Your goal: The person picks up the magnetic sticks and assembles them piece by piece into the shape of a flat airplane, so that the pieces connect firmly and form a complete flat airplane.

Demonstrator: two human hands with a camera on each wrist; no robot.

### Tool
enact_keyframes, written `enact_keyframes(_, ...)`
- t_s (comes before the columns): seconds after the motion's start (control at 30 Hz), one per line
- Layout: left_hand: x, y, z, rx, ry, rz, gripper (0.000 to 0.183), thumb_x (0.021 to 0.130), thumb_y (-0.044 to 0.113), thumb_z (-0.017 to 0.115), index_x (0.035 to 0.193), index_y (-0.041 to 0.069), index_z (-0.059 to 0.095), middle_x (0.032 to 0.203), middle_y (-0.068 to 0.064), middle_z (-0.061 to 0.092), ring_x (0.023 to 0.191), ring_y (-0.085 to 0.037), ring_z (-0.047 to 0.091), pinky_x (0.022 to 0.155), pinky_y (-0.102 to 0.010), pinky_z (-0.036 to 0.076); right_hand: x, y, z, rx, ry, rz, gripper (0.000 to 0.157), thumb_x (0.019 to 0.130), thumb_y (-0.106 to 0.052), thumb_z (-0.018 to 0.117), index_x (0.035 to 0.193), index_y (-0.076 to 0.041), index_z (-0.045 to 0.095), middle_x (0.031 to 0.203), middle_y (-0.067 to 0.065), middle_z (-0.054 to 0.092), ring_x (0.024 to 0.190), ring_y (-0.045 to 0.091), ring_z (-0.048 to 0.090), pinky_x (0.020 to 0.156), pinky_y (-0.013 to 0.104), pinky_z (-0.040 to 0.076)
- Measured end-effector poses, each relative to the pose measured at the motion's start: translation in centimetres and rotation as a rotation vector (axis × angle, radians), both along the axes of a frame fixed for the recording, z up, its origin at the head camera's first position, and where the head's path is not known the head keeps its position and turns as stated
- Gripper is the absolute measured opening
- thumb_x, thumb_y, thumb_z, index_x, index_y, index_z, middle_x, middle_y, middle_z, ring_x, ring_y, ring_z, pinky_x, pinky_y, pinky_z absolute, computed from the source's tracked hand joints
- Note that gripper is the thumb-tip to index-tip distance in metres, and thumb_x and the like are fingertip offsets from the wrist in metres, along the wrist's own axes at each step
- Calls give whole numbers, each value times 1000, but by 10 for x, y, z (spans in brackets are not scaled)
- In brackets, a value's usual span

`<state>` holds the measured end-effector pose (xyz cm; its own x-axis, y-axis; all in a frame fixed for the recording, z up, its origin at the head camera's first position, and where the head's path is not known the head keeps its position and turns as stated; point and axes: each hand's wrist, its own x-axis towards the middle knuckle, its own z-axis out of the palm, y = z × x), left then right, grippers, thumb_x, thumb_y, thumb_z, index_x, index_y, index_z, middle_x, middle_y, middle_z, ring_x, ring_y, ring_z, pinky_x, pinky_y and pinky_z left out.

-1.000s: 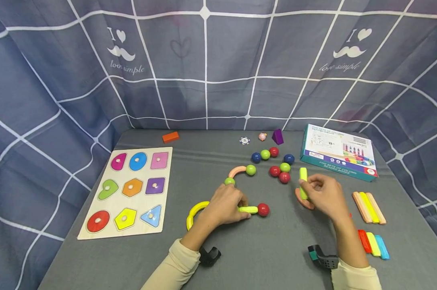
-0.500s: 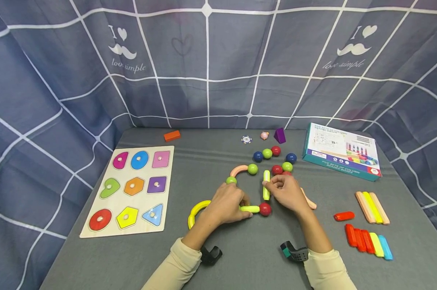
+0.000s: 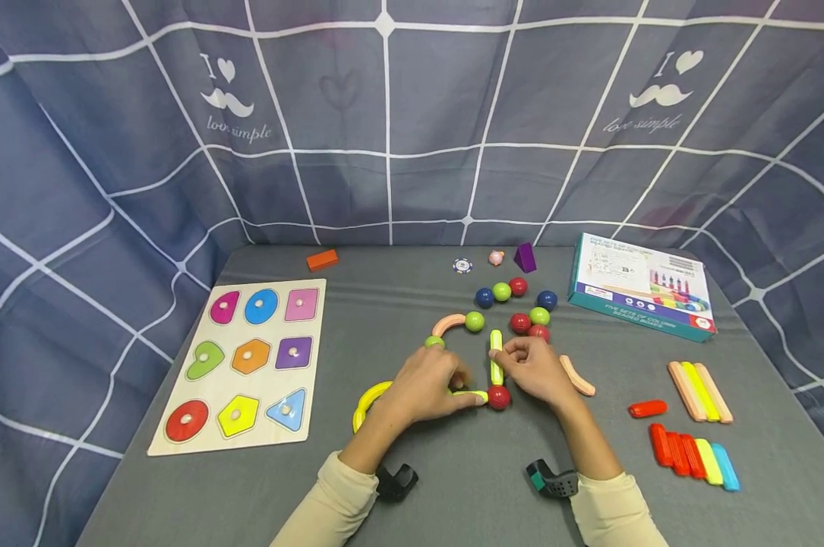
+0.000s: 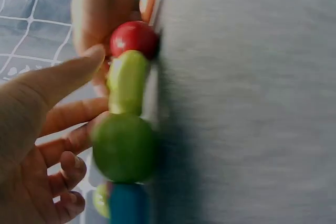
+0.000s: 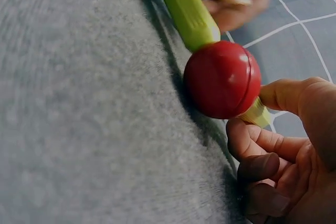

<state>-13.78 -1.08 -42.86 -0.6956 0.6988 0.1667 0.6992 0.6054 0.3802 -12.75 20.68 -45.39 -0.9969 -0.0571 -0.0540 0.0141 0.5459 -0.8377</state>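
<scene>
My left hand [image 3: 425, 384] is over a chain of connector pieces, holding a short yellow-green stick [image 4: 127, 85] with thumb and fingers close about it. One end of that stick meets a red ball [image 3: 499, 397]; the other meets a green ball [image 4: 125, 148], followed by a blue piece [image 4: 128, 203]. Between thumb and fingers, my right hand [image 3: 531, 368] pinches a second yellow-green stick [image 3: 497, 349], its near end at the red ball and its far end pointing away from me. Whether that end is seated in the ball cannot be seen. A yellow curved piece [image 3: 365, 401] shows beside the left wrist.
Loose red, green and blue balls [image 3: 539, 317] lie beyond the right hand. A peach curved piece [image 3: 577, 376], a red stick [image 3: 647, 409] and rows of sticks [image 3: 700, 391] are at right. A shape puzzle board [image 3: 247, 365] lies left, a box [image 3: 644, 285] back right.
My right hand has carried its yellow-green stick leftward from beside the peach piece, then down toward me to the red ball. The left hand's thumb has shifted slightly toward the ball.
</scene>
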Motion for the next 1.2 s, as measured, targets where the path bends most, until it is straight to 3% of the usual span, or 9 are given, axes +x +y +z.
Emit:
enact_keyframes(0.1, -8, 3, 12, 38, 22, 11, 18, 80, 42, 74, 79, 23, 73, 71, 16, 60, 67, 0, 53, 58, -19, 41, 0, 0, -2, 7, 3, 3, 25, 89, -32, 66, 78, -10, 65, 55, -4, 48, 47, 6, 36, 42, 23, 27)
enact_keyframes(0.23, -26, 12, 28, 49, 46, 77, 15, 84, 36, 73, 87, 21, 73, 80, 12, 64, 76, -5, 56, 64, -23, 44, 0, 0, -5, -4, 12, 6, 26, 89, -33, 66, 79, -9, 65, 56, -3, 49, 47, 7, 38, 42, 23, 29)
enact_keyframes(0.33, -40, 19, 34, 30, 48, 120, 16, 84, 34, 72, 92, 19, 73, 84, 9, 64, 78, -7, 56, 66, -27, 46, 1, 1, -7, -13, 10, -2, 27, 89, -33, 66, 80, -8, 65, 57, -1, 51, 48, 8, 40, 43, 23, 31)
enact_keyframes(0.5, -63, 26, 26, -64, 56, 161, 23, 84, 32, 73, 102, 18, 72, 89, 6, 61, 82, -12, 55, 70, -31, 46, 1, 0, -9, 16, 11, -30, 28, 88, -37, 67, 79, -10, 65, 57, -1, 52, 49, 10, 42, 43, 24, 31)
enact_keyframes(0.67, -74, 29, 12, -155, 12, 175, 33, 85, 35, 72, 114, 20, 68, 92, 4, 58, 90, -17, 56, 77, -38, 46, 2, -2, -11, 44, 21, -31, 28, 88, -39, 67, 79, -12, 66, 57, -2, 52, 49, 10, 43, 44, 26, 33)
enact_keyframes(0.93, -82, 33, -2, -184, -25, 156, 37, 87, 35, 69, 120, 21, 64, 104, 3, 62, 99, -19, 58, 82, -41, 46, 3, -4, -9, 60, 33, -22, 23, 87, -36, 68, 79, -14, 68, 57, -3, 54, 50, 10, 45, 45, 26, 34)
enact_keyframes(1.2, -81, 40, -4, -172, -12, 112, 37, 88, 36, 68, 122, 22, 64, 110, 2, 64, 100, -19, 56, 80, -41, 45, 3, -3, -9, 36, 16, -25, 22, 88, -34, 68, 80, -13, 68, 58, -3, 56, 50, 10, 46, 45, 26, 35)
